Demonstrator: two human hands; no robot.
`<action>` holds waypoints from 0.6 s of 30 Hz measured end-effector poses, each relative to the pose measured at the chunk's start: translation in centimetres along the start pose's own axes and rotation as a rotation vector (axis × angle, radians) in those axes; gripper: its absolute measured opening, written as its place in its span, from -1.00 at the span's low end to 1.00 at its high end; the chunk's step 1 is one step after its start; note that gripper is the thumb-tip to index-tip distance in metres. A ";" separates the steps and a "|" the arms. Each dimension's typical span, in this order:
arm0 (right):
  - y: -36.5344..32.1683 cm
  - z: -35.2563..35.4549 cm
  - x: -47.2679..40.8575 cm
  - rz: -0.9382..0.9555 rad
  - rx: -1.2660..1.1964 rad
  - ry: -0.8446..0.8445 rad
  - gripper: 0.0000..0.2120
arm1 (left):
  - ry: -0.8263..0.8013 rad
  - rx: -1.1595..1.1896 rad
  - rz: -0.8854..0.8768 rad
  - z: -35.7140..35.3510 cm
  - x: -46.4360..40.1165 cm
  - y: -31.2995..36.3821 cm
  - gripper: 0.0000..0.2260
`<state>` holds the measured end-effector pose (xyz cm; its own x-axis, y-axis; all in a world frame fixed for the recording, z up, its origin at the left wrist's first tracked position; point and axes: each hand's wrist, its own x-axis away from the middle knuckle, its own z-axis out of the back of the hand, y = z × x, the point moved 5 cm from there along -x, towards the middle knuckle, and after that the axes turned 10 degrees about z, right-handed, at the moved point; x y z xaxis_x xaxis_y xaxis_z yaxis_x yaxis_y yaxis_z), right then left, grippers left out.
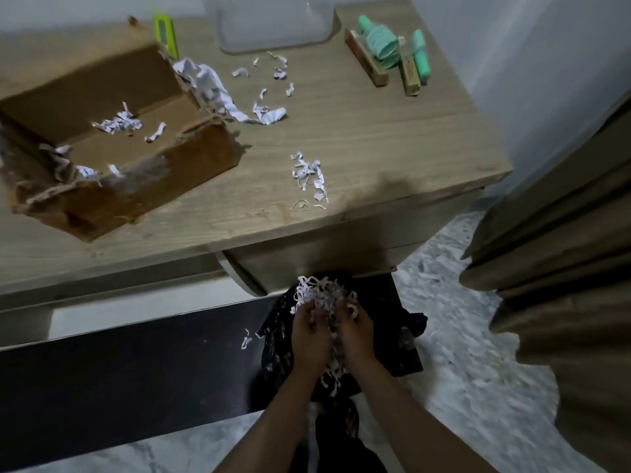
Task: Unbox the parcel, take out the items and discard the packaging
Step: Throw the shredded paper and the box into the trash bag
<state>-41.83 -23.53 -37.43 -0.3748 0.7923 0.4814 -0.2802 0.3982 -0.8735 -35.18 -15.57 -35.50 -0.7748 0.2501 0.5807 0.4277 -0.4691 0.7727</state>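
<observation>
Both hands work together below the tabletop's [358, 138] front edge: the left hand [309, 339] and the right hand [356, 336] have their fingers curled round one wad of shredded paper [322, 297], the grip pressed together from both sides, strands sticking up above the fingers and hanging down between the wrists. Directly under the grip sits a black bag [276, 336] (its mouth is hard to make out in the dark). One loose strip [246, 339] lies just left of the grip. Up and far left of the grip, the torn cardboard box [112, 138] lies open on the tabletop with a few shreds inside. Straight above the grip, more scattered shreds [309, 175] dot the wood. Up and right of it, well apart, rest green bottles [386, 46] and small cartons [367, 63]. A green box cutter [165, 32] lies behind the box, beside a clear plastic container [276, 25].
</observation>
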 end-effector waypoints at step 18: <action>-11.8 2.9 7.8 0.326 0.177 -0.021 -0.87 | 0.047 -0.075 -0.133 7.0 8.3 8.6 -0.83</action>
<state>-44.01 -23.41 -23.13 -0.4870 0.8541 0.1827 -0.2912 0.0384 -0.9559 -34.69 -11.56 -22.24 -0.8440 0.2751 0.4603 0.2849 -0.4971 0.8196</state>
